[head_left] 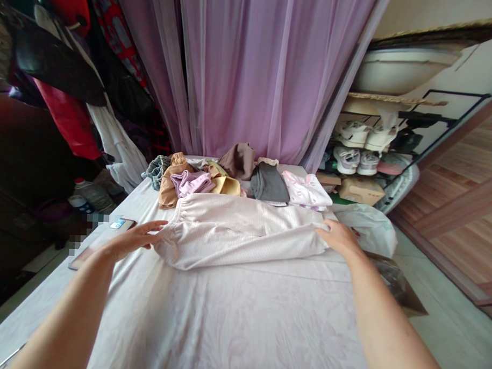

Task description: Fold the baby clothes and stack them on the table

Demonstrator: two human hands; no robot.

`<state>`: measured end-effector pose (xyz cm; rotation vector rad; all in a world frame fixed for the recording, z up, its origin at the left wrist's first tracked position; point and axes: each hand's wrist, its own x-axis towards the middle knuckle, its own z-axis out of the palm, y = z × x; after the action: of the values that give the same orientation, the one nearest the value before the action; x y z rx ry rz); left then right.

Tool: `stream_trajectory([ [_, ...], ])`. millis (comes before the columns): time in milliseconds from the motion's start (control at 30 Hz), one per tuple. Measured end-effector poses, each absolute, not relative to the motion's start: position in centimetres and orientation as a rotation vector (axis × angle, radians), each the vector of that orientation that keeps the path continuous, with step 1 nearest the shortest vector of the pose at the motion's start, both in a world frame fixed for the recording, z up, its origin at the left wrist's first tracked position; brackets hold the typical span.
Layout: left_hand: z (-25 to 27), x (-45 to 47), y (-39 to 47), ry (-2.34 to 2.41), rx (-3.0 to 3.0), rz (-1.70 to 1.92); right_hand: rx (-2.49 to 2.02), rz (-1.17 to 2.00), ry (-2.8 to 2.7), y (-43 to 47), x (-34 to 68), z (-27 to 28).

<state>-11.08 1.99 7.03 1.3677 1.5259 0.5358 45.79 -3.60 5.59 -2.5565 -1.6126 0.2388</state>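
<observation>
A pair of pale cream-pink trousers (244, 227) lies stretched sideways on the bed, its gathered elastic waist to the left and leg ends to the right. Beside the waist, my left hand (133, 241) has its fingers apart; whether a fingertip touches the cloth is hard to tell. My right hand (338, 237) pinches the leg ends between thumb and fingers. Just behind lie a lilac garment (190, 182), a brown garment (173, 184), a yellow one (225, 186), folded dark grey clothing (270, 184) and a folded white-and-pink printed garment (306, 189).
A phone (122, 224) lies on the bed's left edge. The patterned white sheet (241, 319) spreads in front. A purple curtain (250, 71) hangs behind. Hanging clothes and bags (67, 108) crowd the left; a shoe rack with sneakers (354, 158) and a plastic bag (369, 226) stand right.
</observation>
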Motion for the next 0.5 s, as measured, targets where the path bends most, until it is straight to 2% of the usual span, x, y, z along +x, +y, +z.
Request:
stream_trajectory([
  [133, 7.4, -9.8, 3.8, 1.563, 1.366, 0.756, -2.617, 0.126, -1.47, -0.6, 45.5, 6.2],
  [367, 8.8, -7.2, 7.7, 1.406, 1.271, 1.06, -2.649, 0.177, -1.513, 2.6, 46.3, 4.9],
  [500, 8.2, -5.5, 9.3, 1.362, 1.66, 0.795, -2.654, 0.274, -1.618, 3.1, 46.7, 3.9],
])
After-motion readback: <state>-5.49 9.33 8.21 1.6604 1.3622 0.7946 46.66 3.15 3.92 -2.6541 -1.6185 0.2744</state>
